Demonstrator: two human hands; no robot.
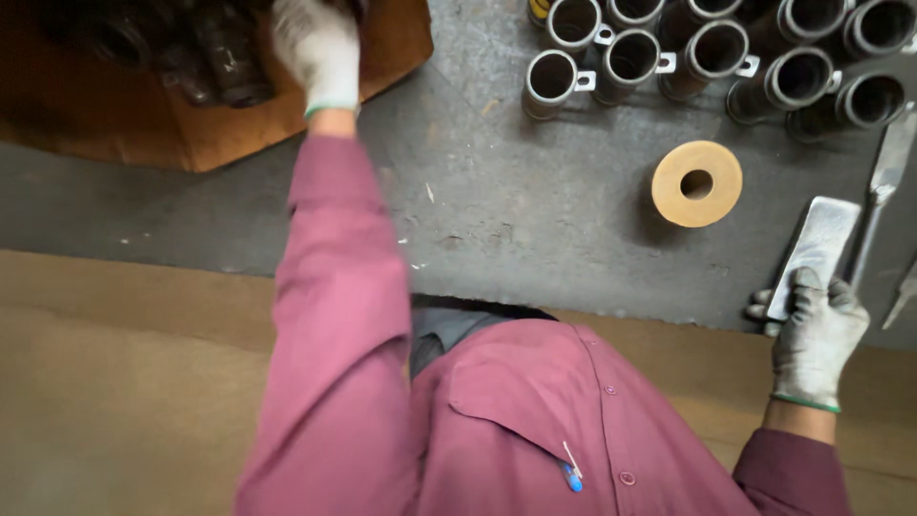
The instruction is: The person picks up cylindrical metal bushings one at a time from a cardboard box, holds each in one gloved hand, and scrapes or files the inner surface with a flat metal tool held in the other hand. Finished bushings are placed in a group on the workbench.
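Roughly ten short steel sleeves (pixel 630 57), each with a small square tab at the rim, already standing mouth-up in close rows just beyond the tan ring (pixel 696 183) on the grey bench (pixel 497 191). By the look of it, partway through: that much set out, and a heap of dark, greasy metal parts (pixel 205 53) still lying in the cardboard tray (pixel 229 134), well to the left of the ring. Left hand (pixel 315 48), in a white knit glove, reaching into that tray and down among the parts; blurred, so impossible to tell how far closed or whether gripping anything. Right hand (pixel 817 334), in a grey glove, near the ring on its right and nearer the body, fingers wrapped around the lower end of a flat grey metal block (pixel 817 250) angled up toward the sleeves. Further right of the ring, a long flat steel tool (pixel 888 172) lying untouched on the bench.
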